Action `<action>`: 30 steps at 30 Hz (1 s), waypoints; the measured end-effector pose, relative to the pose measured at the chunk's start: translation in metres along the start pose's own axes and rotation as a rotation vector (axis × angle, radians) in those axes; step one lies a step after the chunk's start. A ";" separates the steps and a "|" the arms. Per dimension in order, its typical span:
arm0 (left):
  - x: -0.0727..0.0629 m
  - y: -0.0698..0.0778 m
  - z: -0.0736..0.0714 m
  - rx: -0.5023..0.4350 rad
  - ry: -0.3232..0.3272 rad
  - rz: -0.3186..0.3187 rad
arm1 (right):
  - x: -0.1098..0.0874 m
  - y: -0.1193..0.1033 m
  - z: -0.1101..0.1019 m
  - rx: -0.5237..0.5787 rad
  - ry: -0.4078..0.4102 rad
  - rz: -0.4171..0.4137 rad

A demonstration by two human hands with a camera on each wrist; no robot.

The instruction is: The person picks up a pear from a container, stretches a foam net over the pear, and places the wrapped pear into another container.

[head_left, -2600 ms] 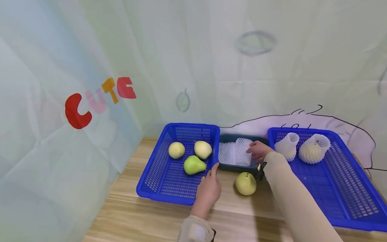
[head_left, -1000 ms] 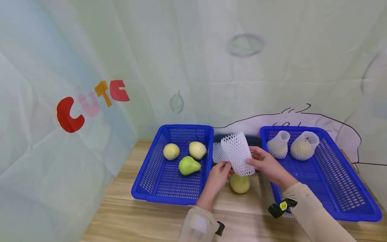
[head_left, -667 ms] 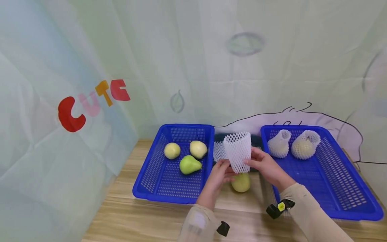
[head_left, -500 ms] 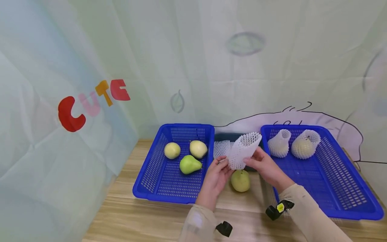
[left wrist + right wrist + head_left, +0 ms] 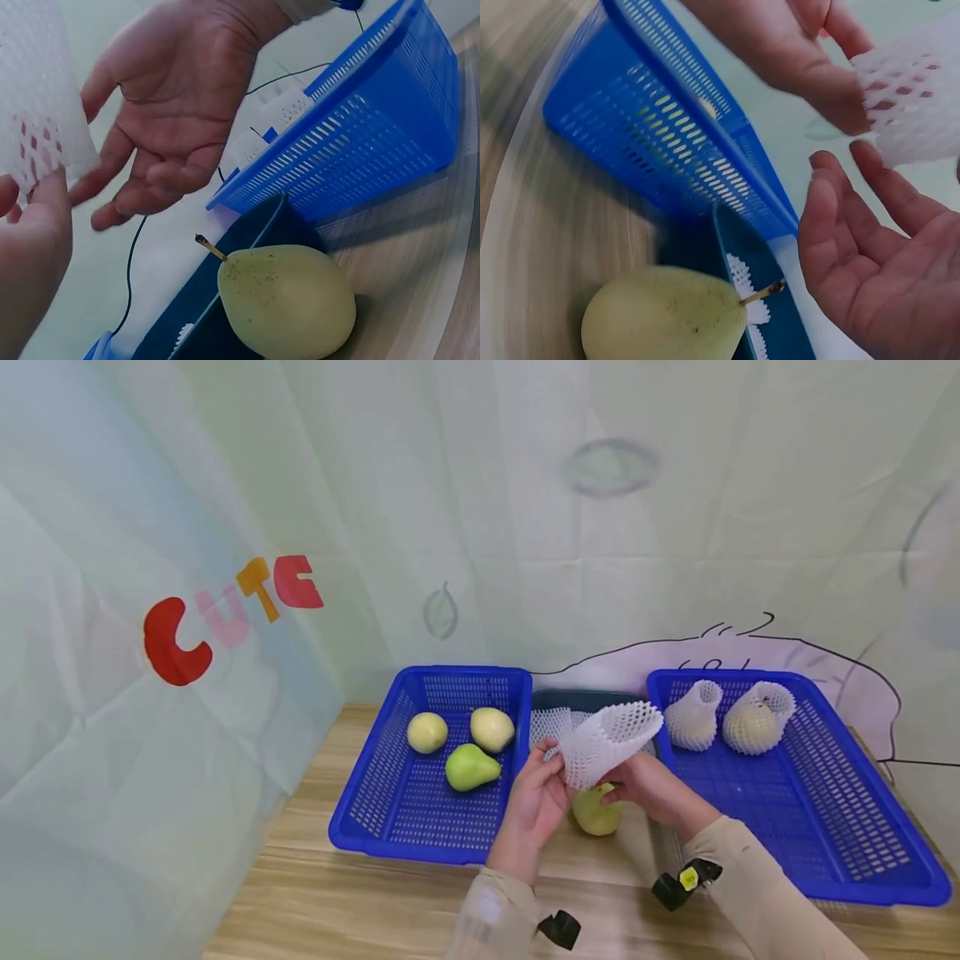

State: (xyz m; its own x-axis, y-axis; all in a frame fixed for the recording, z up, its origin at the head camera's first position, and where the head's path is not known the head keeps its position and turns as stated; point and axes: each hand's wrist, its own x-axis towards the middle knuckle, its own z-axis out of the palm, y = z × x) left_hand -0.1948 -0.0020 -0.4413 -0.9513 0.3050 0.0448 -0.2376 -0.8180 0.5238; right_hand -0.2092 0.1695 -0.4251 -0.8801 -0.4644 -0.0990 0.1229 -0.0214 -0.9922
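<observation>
In the head view my left hand (image 5: 537, 802) pinches the lower end of a white foam net sleeve (image 5: 611, 739). The sleeve tilts, its wide mouth facing up and right. My right hand (image 5: 651, 787) is just below it, fingers loosely bent; the left wrist view shows its palm with nothing in it. Whether its fingertips touch the sleeve I cannot tell. A yellow-green pear (image 5: 596, 814) stands on the table under the hands, partly covered by the right fingers. Its stem shows in both wrist views. More flat net sleeves (image 5: 550, 725) lie in a dark green tray (image 5: 573, 699) behind.
At left, a blue basket (image 5: 405, 852) holds two pale round pears (image 5: 427, 733) and a green pear (image 5: 472, 767). Another blue basket (image 5: 795, 827) at right contains two net-wrapped pears (image 5: 752, 727). A printed cloth (image 5: 487, 527) hangs behind the wooden table (image 5: 300, 893).
A net sleeve was taken from the tray and raised between both hands. It has since tipped rightward and its mouth widened. My right hand has let go and moved down toward the pear.
</observation>
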 end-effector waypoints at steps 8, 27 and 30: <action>0.000 -0.003 -0.004 0.056 0.086 -0.013 | -0.003 -0.004 -0.005 0.358 0.056 -0.063; 0.016 -0.051 -0.023 0.303 0.459 0.209 | 0.010 0.042 0.015 0.192 0.832 0.117; 0.017 -0.058 -0.027 0.421 0.523 0.248 | 0.012 0.053 0.017 0.089 0.912 0.147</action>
State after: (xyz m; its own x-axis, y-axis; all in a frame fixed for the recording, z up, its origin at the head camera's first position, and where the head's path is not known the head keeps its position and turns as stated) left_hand -0.2025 0.0372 -0.4934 -0.9622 -0.2251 -0.1534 -0.0068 -0.5431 0.8396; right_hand -0.2050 0.1475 -0.4773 -0.8685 0.4077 -0.2819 0.2632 -0.1028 -0.9593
